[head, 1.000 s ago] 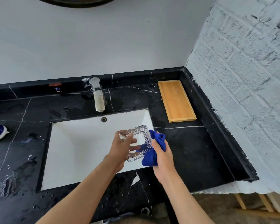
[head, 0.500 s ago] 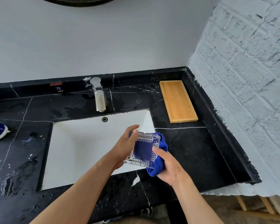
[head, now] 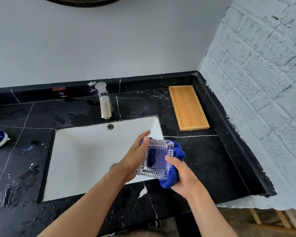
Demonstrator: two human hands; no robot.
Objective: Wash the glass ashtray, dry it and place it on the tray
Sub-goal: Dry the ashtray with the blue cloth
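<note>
Over the sink's front-right corner, the glass ashtray point(head: 156, 159) is held in the air, square so no real long axis — its broad face is tipped up toward the camera, top edge toward the faucet point(head: 104, 101). The blue cloth point(head: 175, 170) sits behind it and shows through the glass. Left hand point(head: 135, 158) is clamped on the ashtray's left edge, thumb over the top corner; right hand point(head: 183, 175) is closed around cloth and the ashtray's right side, thumb on the rim. Risk, as I read it: wet cut glass plus a two-edge pinch — a slip drops it onto the sink point(head: 85, 156) or the black countertop point(head: 203, 159) and chips it. The wooden tray point(head: 188, 106) sits in the counter's back-right corner, well apart; any residual water would mark it.
</note>
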